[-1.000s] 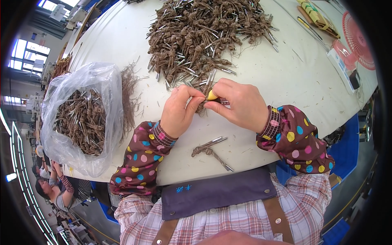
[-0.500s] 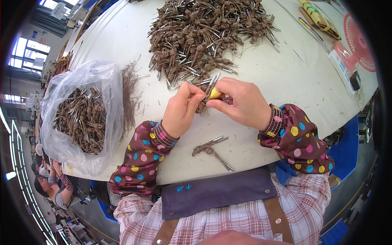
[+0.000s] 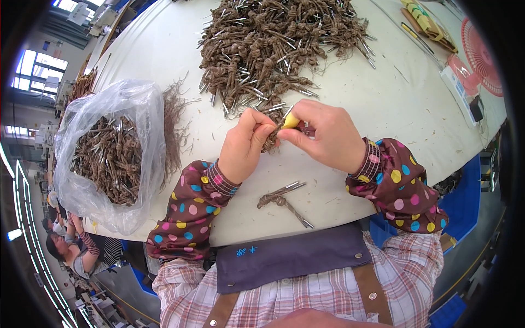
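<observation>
Both my hands meet over the near edge of the cord pile, closed at the fingertips. My left hand (image 3: 244,143) pinches a knotted brown cord (image 3: 270,143) with silvery metal tips. From the other side, my right hand (image 3: 330,131) presses fingers and thumb against the same cord. A small yellow piece (image 3: 290,121) shows at its fingertips, and something dark red is partly visible under the palm; the kind of either is hidden. Another knotted cord (image 3: 281,200) with metal tips lies bent on the table (image 3: 350,186) between my forearms.
A large heap of knotted brown cords (image 3: 268,49) covers the far middle. At left stands an open clear plastic bag (image 3: 152,147) of similar cords, beside loose brown threads (image 3: 173,126). A pink fan (image 3: 481,57) and white power strip (image 3: 458,94) are at right. People sit far left.
My right fingers have shifted slightly right and the yellow piece has tilted with them. The cord's metal tips between my hands have changed angle. My left hand stays nearly in place.
</observation>
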`<state>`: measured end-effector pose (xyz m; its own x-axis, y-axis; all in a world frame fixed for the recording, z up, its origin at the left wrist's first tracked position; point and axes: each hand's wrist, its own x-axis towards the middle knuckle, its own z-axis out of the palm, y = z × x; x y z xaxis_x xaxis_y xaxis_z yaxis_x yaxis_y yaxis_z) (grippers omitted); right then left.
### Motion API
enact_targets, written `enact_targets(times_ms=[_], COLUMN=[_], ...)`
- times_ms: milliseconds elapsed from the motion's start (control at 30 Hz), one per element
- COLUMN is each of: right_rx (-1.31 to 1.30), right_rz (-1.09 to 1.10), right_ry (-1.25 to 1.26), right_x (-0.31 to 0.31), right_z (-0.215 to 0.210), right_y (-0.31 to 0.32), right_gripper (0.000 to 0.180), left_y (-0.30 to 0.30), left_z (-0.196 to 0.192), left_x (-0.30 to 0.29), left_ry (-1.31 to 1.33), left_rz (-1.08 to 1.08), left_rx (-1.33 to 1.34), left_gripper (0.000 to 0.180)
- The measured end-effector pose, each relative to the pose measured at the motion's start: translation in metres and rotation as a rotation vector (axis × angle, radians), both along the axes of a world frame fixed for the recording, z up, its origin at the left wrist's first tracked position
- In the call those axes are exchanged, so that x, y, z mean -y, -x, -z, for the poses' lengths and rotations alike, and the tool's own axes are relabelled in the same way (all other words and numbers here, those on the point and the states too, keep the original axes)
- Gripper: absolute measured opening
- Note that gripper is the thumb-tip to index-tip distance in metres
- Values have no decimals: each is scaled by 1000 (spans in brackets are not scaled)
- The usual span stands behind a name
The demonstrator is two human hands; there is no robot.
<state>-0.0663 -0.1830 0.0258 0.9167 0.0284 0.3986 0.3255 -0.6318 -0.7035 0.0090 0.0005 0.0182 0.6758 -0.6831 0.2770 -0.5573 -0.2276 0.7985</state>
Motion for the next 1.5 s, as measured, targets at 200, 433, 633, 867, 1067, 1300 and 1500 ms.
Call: enact_targets(times_ms=[200,433,633,867,1067,1300,1500], right_rx=[-79,0,-26,224,229,234,269], right_rz=[-63,60,52,59,27,-13,-21], right_ry=[-59,-100,-115,290,382,394,293], right_x=[14,12,15,15,14,14,17], right_z=[-8,3,-5,1,2,2,2], right_y=[-7,-7,-3,-7,-5,-4,-6], right_gripper=[28,25,34,29,24,22,19], left_y=[-7,-21,-18,-14,-9,-9,-10], left_z=[2,1,-6,-10,-14,-11,-12], left_x=[-5,-6,-8,-5,-2,-3,-4], left_ry=[89,269,-11,-58,-66,-73,-86], left_rz=[172,174,131,71,77,83,77], left_rx=[-408,-507,-260,56,25,29,33], left_gripper=[12,31,33,27,26,26,27])
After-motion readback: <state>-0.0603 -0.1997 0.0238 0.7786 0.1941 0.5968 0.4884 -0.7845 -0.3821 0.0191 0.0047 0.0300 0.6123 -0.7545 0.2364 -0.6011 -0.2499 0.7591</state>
